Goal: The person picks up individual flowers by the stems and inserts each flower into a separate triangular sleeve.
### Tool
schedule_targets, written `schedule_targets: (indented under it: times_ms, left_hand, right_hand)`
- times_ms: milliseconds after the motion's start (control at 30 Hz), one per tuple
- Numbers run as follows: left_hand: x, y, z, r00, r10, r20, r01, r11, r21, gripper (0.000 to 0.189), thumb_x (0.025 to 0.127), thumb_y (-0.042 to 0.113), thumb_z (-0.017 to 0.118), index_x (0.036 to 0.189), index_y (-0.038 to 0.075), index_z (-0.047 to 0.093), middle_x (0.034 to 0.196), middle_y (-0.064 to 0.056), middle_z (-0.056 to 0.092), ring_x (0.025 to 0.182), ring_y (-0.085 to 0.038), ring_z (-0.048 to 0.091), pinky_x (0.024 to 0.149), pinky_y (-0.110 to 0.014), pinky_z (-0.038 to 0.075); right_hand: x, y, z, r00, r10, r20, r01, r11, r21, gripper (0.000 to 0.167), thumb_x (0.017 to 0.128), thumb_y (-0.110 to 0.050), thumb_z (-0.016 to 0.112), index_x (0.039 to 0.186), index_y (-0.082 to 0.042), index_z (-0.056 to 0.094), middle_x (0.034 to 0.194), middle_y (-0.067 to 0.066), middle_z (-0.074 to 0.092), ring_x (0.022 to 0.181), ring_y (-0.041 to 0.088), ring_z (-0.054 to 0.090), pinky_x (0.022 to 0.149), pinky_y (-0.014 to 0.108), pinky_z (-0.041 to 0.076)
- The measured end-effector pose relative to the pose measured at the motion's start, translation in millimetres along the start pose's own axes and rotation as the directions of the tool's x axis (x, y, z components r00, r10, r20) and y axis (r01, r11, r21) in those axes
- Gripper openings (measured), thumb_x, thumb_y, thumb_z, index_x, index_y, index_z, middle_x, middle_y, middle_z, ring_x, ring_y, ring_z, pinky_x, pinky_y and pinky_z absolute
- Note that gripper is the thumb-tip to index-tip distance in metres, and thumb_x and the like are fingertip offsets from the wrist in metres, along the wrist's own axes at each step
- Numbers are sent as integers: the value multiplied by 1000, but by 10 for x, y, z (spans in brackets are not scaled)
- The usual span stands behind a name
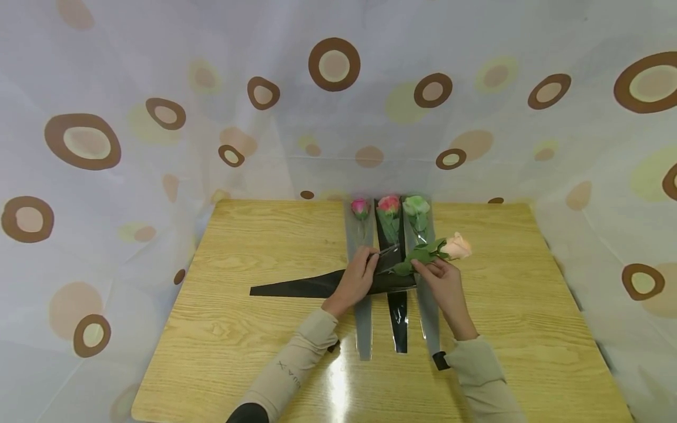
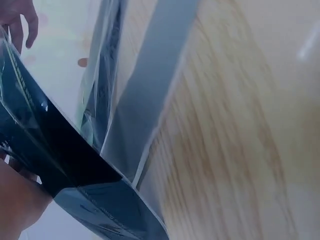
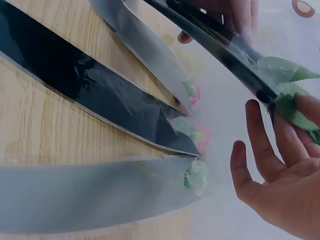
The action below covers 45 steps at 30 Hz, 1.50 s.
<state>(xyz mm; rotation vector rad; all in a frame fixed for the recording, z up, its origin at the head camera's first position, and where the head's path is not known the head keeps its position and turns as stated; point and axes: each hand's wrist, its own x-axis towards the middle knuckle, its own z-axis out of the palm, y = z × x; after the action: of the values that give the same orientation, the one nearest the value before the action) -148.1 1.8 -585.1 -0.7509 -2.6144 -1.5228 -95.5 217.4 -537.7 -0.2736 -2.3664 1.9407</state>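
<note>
My left hand [image 1: 355, 276] grips a long black wrapping sleeve [image 1: 296, 286] with a clear front, near its wide mouth. It lies crosswise above three wrapped flowers, its narrow end to the left. Between the fingers of my right hand [image 1: 443, 289] is the leafy stem of a peach rose [image 1: 457, 247], its bloom outside to the right. The stem's lower part is inside the sleeve's mouth, with green leaves [image 3: 292, 107] at the opening in the right wrist view. From the left wrist, the black sleeve [image 2: 55, 145] shows close up; the peach bloom is out of that view.
Under the arms lie a magenta rose [image 1: 360, 207] in a grey sleeve, a pink-red flower [image 1: 388, 204] in a black one, and a pale green flower [image 1: 416, 205] in a grey one. The wooden table [image 1: 254, 235] meets a patterned cloth [image 1: 370, 117] behind.
</note>
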Motion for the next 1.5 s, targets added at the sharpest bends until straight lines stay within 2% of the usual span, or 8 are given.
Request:
schedule_targets:
  times_ms: [100, 167, 367, 533, 733, 967, 1333, 1500]
  left_hand:
    - [15, 5, 16, 999, -16, -47, 14, 998, -54, 31, 117, 27, 39, 124, 5, 60, 114, -12, 62, 96, -18, 55, 88, -32, 49]
    - [18, 7, 25, 997, -38, -63, 32, 995, -99, 29, 116, 26, 42, 123, 5, 61, 112, -12, 64, 94, -18, 56, 86, -31, 49]
    - [24, 34, 29, 991, -99, -86, 81, 978, -191, 30, 115, 29, 44, 124, 8, 63, 111, -13, 68, 90, -17, 59, 81, -28, 48]
    - [28, 62, 45, 991, -90, -100, 69, 978, -197, 29, 115, 29, 45, 121, 7, 63, 110, -13, 68, 91, -17, 59, 82, -29, 48]
    - [25, 80, 50, 991, -88, -101, 67, 977, -203, 29, 115, 30, 44, 121, 8, 63, 107, -12, 66, 86, -13, 55, 79, -28, 47]
    - [23, 103, 45, 992, -91, -85, 71, 976, -207, 28, 116, 32, 44, 120, 11, 62, 104, -11, 64, 80, -11, 52, 74, -27, 45]
    - [46, 109, 7, 991, -84, -105, 58, 972, -227, 29, 115, 33, 45, 120, 11, 63, 110, -11, 67, 89, -15, 57, 80, -29, 48]
    - [42, 127, 22, 992, -78, -102, 52, 971, -235, 29, 115, 33, 45, 121, 12, 63, 114, -10, 67, 95, -15, 59, 83, -29, 49]
  right_hand:
    - [1, 1, 13, 999, -29, 27, 30, 1000, -5, 39, 103, -19, 71, 128, 11, 69, 74, -32, 69, 58, -2, 45, 56, 19, 33]
    - [-4, 1, 17, 999, -34, 42, 34, 999, -12, 39, 103, -18, 71, 128, 11, 69, 80, -27, 73, 59, -8, 49, 58, 15, 38]
    - [-10, -8, 15, 999, 15, 43, -14, 1000, -23, 44, 101, -24, 75, 133, 6, 70, 113, -2, 79, 90, -12, 69, 81, 13, 54]
    - [9, 7, 19, 998, 44, 42, -44, 999, -12, 45, 102, -21, 73, 135, 8, 67, 108, -11, 77, 90, -14, 68, 83, 11, 53]
    - [8, 14, 40, 994, 82, 77, -81, 997, -20, 47, 102, -19, 71, 138, 10, 64, 116, -1, 78, 89, -15, 66, 83, 9, 52]
    - [-40, 54, 62, 991, 69, 115, -66, 997, -32, 46, 103, -27, 72, 133, 8, 68, 105, -9, 79, 91, -5, 70, 84, 18, 57]
    - [-106, 70, -5, 1000, 5, -4, -4, 998, 59, 53, 113, -37, 49, 146, 3, 57, 107, -25, 68, 95, -9, 67, 87, 21, 59]
    - [-105, 82, 53, 994, 1, -113, 17, 987, 157, 51, 112, -39, 50, 133, 4, 66, 96, -23, 69, 89, -2, 69, 85, 23, 60]
